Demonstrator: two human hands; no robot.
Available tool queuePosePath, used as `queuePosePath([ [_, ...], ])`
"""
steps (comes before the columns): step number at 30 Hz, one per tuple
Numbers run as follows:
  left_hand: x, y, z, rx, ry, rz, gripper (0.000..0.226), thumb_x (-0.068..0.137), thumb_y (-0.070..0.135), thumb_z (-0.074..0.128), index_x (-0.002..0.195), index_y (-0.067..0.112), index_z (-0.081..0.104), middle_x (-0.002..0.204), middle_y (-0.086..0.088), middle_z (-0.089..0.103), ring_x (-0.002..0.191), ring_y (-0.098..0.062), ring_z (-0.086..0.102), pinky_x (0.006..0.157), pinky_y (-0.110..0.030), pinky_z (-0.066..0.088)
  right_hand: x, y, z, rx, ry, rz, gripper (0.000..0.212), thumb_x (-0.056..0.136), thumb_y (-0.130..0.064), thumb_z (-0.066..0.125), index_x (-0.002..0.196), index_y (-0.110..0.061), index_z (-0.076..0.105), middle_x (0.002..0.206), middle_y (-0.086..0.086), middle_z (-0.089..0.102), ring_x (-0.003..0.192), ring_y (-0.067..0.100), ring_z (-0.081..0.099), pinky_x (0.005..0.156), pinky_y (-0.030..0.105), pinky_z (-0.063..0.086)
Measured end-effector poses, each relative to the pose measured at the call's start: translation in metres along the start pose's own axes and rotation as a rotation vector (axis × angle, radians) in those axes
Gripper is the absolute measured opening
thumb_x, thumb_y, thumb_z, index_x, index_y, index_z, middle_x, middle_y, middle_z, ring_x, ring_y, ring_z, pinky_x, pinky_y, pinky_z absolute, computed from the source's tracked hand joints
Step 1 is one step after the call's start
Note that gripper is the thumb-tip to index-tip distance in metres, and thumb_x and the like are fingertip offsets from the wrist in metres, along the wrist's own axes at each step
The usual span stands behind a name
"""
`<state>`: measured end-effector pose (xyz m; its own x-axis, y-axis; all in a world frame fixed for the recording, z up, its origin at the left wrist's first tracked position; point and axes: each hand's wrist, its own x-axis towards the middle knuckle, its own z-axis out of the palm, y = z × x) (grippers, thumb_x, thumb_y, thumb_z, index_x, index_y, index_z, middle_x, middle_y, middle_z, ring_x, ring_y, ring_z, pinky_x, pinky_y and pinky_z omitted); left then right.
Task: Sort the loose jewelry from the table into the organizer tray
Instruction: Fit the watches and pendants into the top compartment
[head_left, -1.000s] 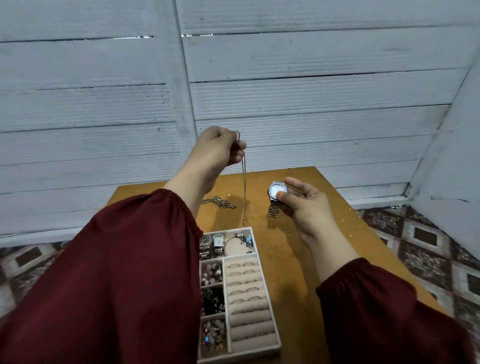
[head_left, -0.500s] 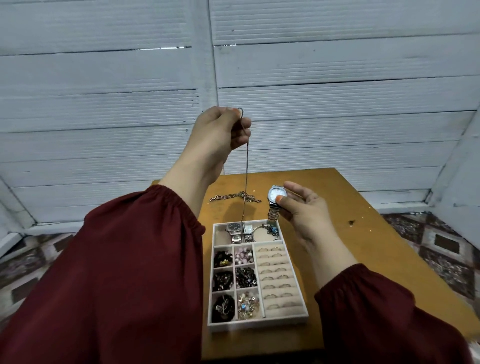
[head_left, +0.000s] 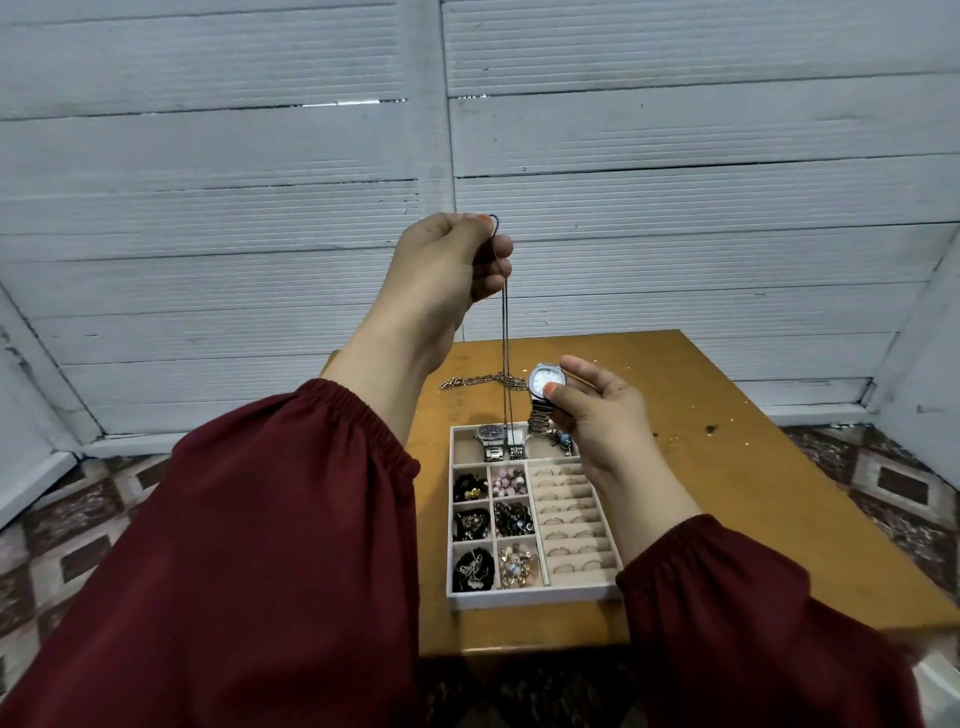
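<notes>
While the left hand (head_left: 452, 260), raised at the centre of the frame, pinches the top of a thin dark chain necklace (head_left: 506, 332) in curled fingers, the doubled strand hangs straight down below it. The lower end is lost among the watches in the far compartment of the white divided organizer tray (head_left: 519, 603). Right of the strand and lower, the right hand (head_left: 597, 415) grips a silver metal wristwatch with a pale dial (head_left: 543, 382), its band dangling over the tray's far edge. A loose silver link chain (head_left: 467, 382) lies on the orange-brown wooden table (head_left: 753, 467) beyond the tray. White plank walls (head_left: 208, 156) fill the upper frame. Patterned brown floor tiles (head_left: 67, 519) show at lower left and right.
</notes>
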<state>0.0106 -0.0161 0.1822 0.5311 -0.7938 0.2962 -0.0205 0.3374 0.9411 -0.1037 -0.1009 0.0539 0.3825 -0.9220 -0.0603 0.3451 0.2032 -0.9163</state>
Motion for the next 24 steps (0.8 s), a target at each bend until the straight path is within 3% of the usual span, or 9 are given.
queuePosePath([
  [8,-0.015,-0.005,-0.001,0.015,-0.005,-0.030,0.007,0.096,0.010,0.047,0.092,0.008,0.053,0.071,-0.002,0.060,0.059,-0.011,0.055,0.057,-0.019,0.047,-0.003,0.010,-0.003,0.003,0.021,-0.009,0.037,0.079,0.009,0.066,0.103,-0.019,0.064,0.119,0.015,0.062,0.106,0.026,0.064,0.078,0.027,0.055],
  [12,-0.020,-0.005,-0.001,0.020,0.001,-0.049,0.009,0.096,0.009,0.048,0.089,0.009,0.053,0.068,-0.001,0.059,0.057,-0.011,0.054,0.055,-0.019,0.045,-0.007,0.010,-0.004,0.016,0.018,-0.016,0.035,0.080,0.010,0.065,0.102,-0.018,0.063,0.117,0.015,0.063,0.097,0.023,0.066,0.066,0.021,0.053],
  [24,-0.031,-0.011,-0.002,0.084,-0.048,-0.093,0.014,0.096,0.009,0.047,0.084,0.012,0.054,0.063,0.001,0.058,0.051,-0.008,0.052,0.050,-0.018,0.043,-0.013,0.010,-0.005,0.023,0.032,-0.010,0.035,0.081,0.009,0.065,0.105,-0.016,0.062,0.115,0.012,0.063,0.089,0.016,0.066,0.055,0.015,0.051],
])
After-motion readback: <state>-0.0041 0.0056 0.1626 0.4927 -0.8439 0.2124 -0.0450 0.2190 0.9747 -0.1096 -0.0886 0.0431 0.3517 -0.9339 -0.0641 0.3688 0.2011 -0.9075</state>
